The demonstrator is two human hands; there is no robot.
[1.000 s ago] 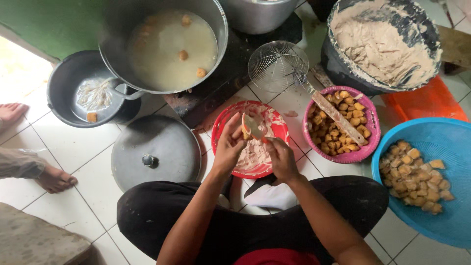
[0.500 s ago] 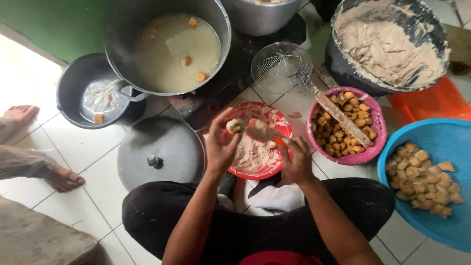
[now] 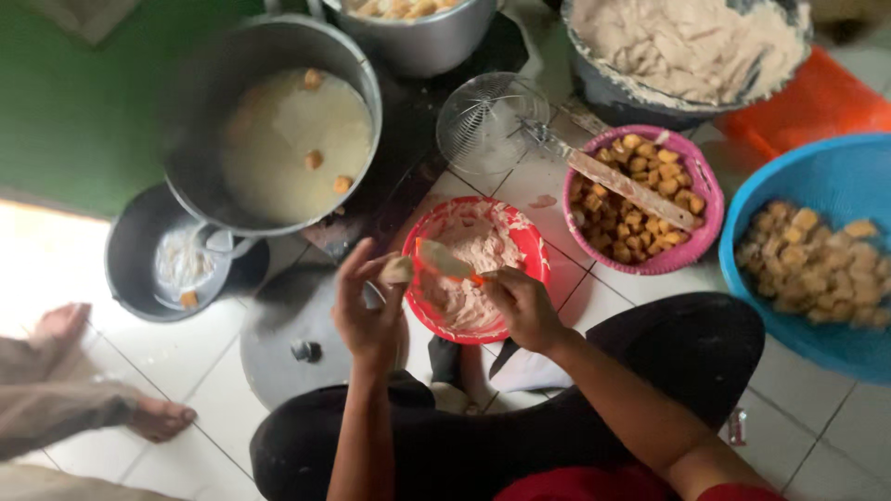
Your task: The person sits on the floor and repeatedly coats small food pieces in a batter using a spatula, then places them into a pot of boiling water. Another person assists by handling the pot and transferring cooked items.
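Now your left hand [image 3: 371,311] pinches the filled piece [image 3: 399,270], while your right hand [image 3: 522,306] grips the spatula [image 3: 445,261], blade pointing toward ten o'clock.

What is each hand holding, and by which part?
The left hand pinches a small pale dough-covered piece in its fingertips. The right hand grips a paste-smeared orange-handled spatula by its handle end.

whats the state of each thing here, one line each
big pot: uncovered, pale liquid, a few pieces floating
pot lid: off, flat on the floor
red bowl: partly filled with paste
pink bowl: full of fried pieces
left hand: pinching a small piece
right hand: gripping a spatula
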